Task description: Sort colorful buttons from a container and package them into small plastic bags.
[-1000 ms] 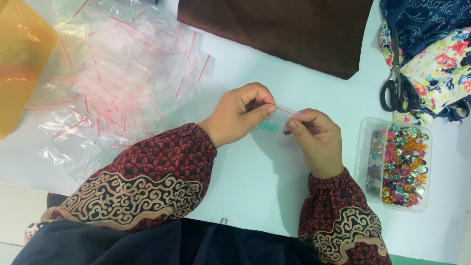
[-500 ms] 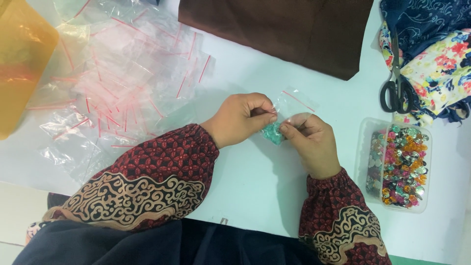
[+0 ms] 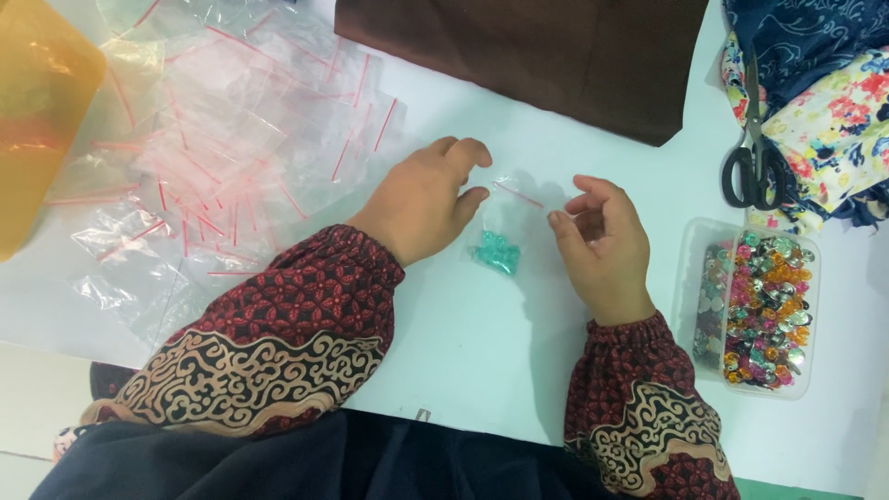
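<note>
Mid-frame, both hands, left hand [image 3: 421, 199] and right hand [image 3: 602, 243], lie spread and empty beside a small bag of teal beads [image 3: 498, 248] on the counter [image 3: 482, 343].

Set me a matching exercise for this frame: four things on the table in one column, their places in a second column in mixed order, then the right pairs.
Things:
1. small bag of teal beads
2. scissors
3. clear box of mixed beads
4. pile of empty zip bags

Places:
A. on the floral cloth, far right
B. between the left hand and right hand
C. outside the left hand, beside the orange container
D. just outside the right hand

Pairs: 1-B, 2-A, 3-D, 4-C
</note>
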